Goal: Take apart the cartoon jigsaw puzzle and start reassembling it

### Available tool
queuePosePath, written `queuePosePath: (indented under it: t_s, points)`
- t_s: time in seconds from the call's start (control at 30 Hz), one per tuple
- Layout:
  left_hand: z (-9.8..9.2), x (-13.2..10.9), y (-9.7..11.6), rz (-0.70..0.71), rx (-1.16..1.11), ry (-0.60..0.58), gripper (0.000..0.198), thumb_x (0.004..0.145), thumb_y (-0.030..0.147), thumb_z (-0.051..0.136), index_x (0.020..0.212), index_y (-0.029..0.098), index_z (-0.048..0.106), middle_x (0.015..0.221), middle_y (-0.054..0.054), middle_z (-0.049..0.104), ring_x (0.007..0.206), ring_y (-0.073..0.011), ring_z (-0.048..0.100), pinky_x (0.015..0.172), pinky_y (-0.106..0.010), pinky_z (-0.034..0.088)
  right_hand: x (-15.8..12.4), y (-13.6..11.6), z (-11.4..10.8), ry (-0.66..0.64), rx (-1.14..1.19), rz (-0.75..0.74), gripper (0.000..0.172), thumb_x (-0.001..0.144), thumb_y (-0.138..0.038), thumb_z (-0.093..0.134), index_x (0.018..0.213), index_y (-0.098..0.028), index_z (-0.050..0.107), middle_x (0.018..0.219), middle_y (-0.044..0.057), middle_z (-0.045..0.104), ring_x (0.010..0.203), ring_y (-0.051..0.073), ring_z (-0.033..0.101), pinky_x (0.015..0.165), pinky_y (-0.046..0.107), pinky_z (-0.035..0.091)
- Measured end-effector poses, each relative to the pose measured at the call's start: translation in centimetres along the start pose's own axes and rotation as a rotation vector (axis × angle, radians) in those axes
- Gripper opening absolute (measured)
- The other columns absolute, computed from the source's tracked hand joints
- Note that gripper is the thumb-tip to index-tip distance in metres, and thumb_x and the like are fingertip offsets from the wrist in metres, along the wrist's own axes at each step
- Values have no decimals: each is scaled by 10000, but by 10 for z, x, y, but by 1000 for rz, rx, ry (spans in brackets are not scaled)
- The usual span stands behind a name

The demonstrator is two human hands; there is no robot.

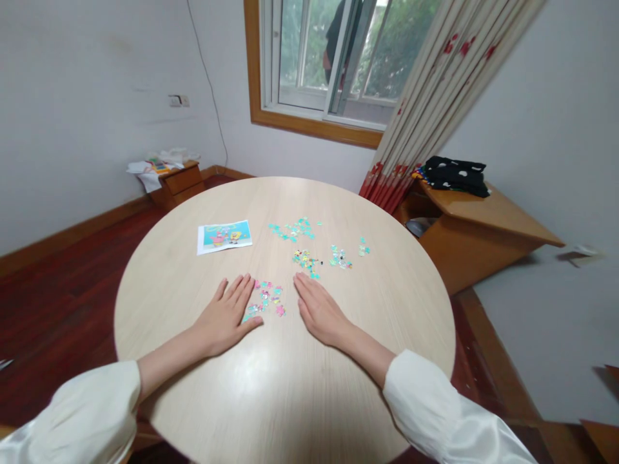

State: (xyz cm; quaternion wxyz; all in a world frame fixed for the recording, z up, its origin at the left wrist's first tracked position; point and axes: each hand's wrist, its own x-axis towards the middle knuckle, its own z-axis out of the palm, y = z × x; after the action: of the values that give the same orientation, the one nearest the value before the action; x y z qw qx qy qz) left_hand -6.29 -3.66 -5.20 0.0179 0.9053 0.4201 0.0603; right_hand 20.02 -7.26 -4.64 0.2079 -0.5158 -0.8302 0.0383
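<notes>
Fingers (247, 294) of the left hand (223, 323) are straight and slightly parted, the thumb set wide; those of the right hand (323, 310) lie straight and close together. Neither hand visibly grips anything. Both rest on the table (271, 403), a round top of pale, fine-grained wood with a soft sheen. Loose, shiny sleeves (82, 406) in cream gather at the forearms.

Between the hands lie the pink pieces (280, 310), flat, small and knobbed like jigsaw bits, mixed with teal ones; the left hand borders them, its thumb on their near side. Just beyond the right fingertips sit the yellow pieces (304, 259), with pale pieces (338, 259) to their right and teal pieces (293, 231) farther back. A creased paper picture (226, 236) shows a pink and a yellow cartoon figure on blue.

Past the table, a pleated curtain (435, 84) with red blooms covers the window's (302, 58) right side, and a frame bar partly hides a dark-clothed person (334, 38) outside. Black cloth (454, 175) is heaped on a wooden cabinet (507, 222); papers (145, 169) top drawers (184, 180) at left.
</notes>
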Motion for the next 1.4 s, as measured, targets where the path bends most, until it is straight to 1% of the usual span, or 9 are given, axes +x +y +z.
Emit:
queuePosePath:
  t_s: [0.1,0.2,0.37,0.5,0.67,0.8,0.97,1.17,1.4]
  points:
    - [1,12,12,-2,-8,20,797,901,648,240,1456,79,297,1502,-188,294,1409,-297,242,1148,-509,138,4,-22,6,-95,3,6,539,939,-233,289,1453,-69,292,1495,171,337,1407,224,271,1141,448,295]
    - [-2,20,19,0,-34,6,779,909,632,245,1450,75,308,1499,-191,301,1408,-295,246,1149,-510,137,8,-29,4,-133,-4,15,536,943,-229,288,1434,-15,307,1483,197,348,1400,241,285,1149,452,275]
    - [-9,20,19,3,-143,-11,715,942,547,250,1422,23,330,1487,-215,321,1400,-292,268,1147,-512,178,10,-26,0,-21,39,-28,467,927,-168,317,1372,-95,439,1387,168,485,1304,219,423,1094,431,351]
    - [-10,17,5,55,-291,128,508,983,389,226,1368,131,434,1437,-142,443,1354,-225,367,1118,-457,290,21,-29,-1,100,96,-91,353,891,-124,407,1177,-160,610,1154,134,610,1082,219,537,950,415,440]
    - [-12,17,-6,231,-333,286,373,962,246,329,1219,199,596,1270,-141,568,1172,-231,520,974,-431,433,39,-35,3,84,84,-123,305,848,-77,467,1069,-165,657,1029,111,600,967,216,525,867,397,424]
    - [-17,20,-4,297,-242,249,323,918,175,422,1146,225,645,1156,-128,609,1044,-252,529,891,-450,425,40,-29,8,86,99,-105,300,836,-66,475,1055,-160,659,1021,107,599,967,219,515,866,400,409]
    - [-27,31,-2,290,-221,183,255,927,178,445,972,192,695,1026,-104,628,946,-220,517,829,-387,377,34,-21,8,115,116,-83,298,831,-59,470,1039,-154,661,1005,104,601,959,213,522,869,398,407]
    - [-36,48,-6,347,-212,77,216,915,220,508,966,247,716,1007,-86,602,930,-224,482,802,-367,321,34,-23,7,122,152,-103,293,832,-60,461,1016,-170,661,977,88,609,923,204,536,856,394,424]
    - [-37,60,-14,411,-216,11,142,866,198,584,912,224,716,970,-72,606,914,-207,481,801,-339,317,34,-22,6,146,187,-87,286,853,-83,450,1019,-181,660,944,86,610,884,196,546,800,364,454]
